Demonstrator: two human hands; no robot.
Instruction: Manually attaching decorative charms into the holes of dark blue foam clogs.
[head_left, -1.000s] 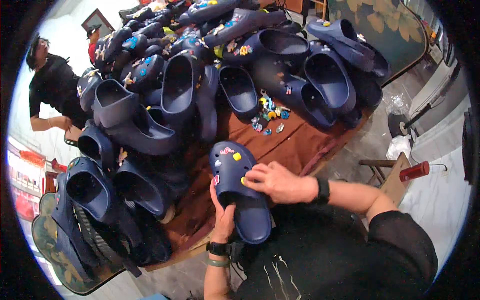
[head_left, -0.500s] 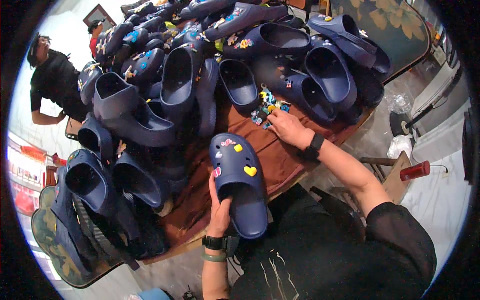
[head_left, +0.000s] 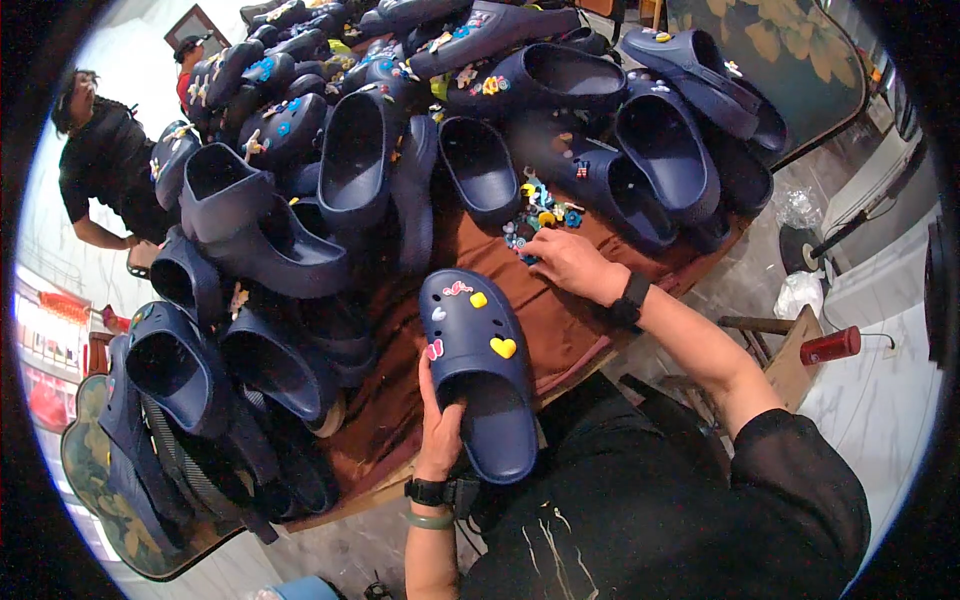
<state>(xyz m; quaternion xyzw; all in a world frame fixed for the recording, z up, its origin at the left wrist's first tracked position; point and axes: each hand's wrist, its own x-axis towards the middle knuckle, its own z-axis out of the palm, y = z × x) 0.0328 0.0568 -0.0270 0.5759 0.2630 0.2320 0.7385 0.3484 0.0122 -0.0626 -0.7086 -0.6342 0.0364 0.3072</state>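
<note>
My left hand [head_left: 440,432] grips a navy clog [head_left: 495,405] by its left side, thumb inside the opening and toe pointing away from me. Several charms sit in its upper: a yellow heart, a yellow square, a pale heart, a pink bow-like one and a reddish one at the toe. Some of its holes are bare. Beyond the toe, my right hand [head_left: 578,265] bends down at the near edge of a small heap of colourful shoe charms [head_left: 545,212]. Its fingertips are closed together there; whatever lies between them is too small to make out.
A brown cloth [head_left: 560,335] covers the table. Navy clogs [head_left: 480,170] are heaped along its far side and left, many with charms. At the far left a person [head_left: 115,165] in black stands, another behind. A red cylinder [head_left: 830,346] is off to the right.
My right hand has shifted slightly left and toward me, to the near edge of the charm heap. My left hand and the clog have hardly moved.
</note>
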